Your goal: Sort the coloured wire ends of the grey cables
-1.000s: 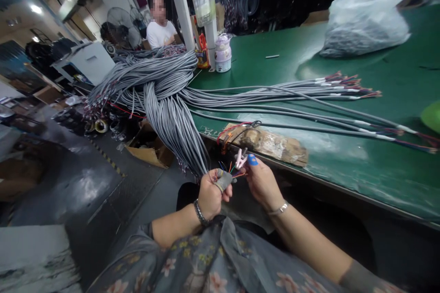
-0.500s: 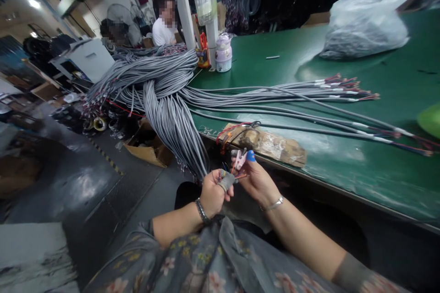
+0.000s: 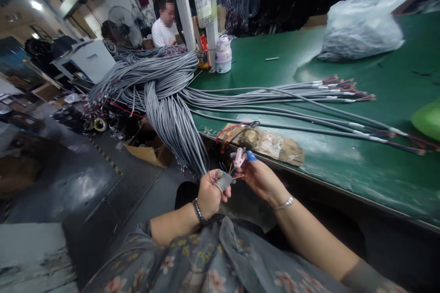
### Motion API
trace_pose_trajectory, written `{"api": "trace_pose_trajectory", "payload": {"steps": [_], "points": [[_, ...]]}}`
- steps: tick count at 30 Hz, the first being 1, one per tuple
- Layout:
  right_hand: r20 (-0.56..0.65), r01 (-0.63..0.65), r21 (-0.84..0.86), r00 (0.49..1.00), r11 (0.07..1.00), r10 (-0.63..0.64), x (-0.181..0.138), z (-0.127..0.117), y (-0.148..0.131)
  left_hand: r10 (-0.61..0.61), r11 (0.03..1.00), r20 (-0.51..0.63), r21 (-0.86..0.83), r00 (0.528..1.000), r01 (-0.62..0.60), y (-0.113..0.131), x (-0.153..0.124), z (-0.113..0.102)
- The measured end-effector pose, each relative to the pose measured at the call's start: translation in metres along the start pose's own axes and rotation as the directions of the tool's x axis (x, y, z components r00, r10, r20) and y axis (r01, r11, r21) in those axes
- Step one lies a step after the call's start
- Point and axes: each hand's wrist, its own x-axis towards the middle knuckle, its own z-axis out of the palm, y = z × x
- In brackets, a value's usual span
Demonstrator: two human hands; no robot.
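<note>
My left hand [image 3: 210, 194] is closed around the end of a grey cable [image 3: 202, 170], with thin coloured wires [image 3: 231, 171] fanning out above a grey finger cot on my thumb. My right hand [image 3: 261, 177] is closed on a small pink cutter [image 3: 239, 157], its blades at those wires; a blue cot covers one fingertip. Both hands hover just off the near edge of the green table [image 3: 343, 165]. The cable belongs to a thick grey bundle [image 3: 172, 114] that hangs down off the table's left end.
More grey cables [image 3: 282, 94] with stripped coloured ends lie across the table. A brown worn pad [image 3: 271, 144] sits at the near edge, a white plastic bag [image 3: 360, 25] at the far right, jars [image 3: 223, 54] by a white post. Another person [image 3: 167, 23] sits far back.
Both hands stay at the cable end; the pink cutter's blades have closed and my right hand has shifted slightly. The view has drifted a little.
</note>
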Motion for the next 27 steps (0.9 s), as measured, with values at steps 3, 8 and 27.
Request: {"api": "trace_pose_trajectory", "payload": {"steps": [3, 8, 27], "points": [[-0.041, 0.082, -0.01, 0.996, 0.997, -0.082, 0.003, 0.007, -0.001, 0.002, 0.999, -0.008, -0.037, 1.0, -0.002, 0.005, 0.001, 0.004], [-0.099, 0.162, 0.0, 0.982, 0.987, -0.161, 0.004, 0.011, 0.005, -0.002, 0.999, -0.014, -0.049, 1.0, 0.002, 0.009, 0.005, 0.01], [0.034, -0.003, 0.174, 0.999, 0.985, -0.003, 0.007, 0.004, 0.013, 0.005, 1.0, -0.012, 0.026, 1.0, -0.005, -0.007, 0.005, 0.0]]}}
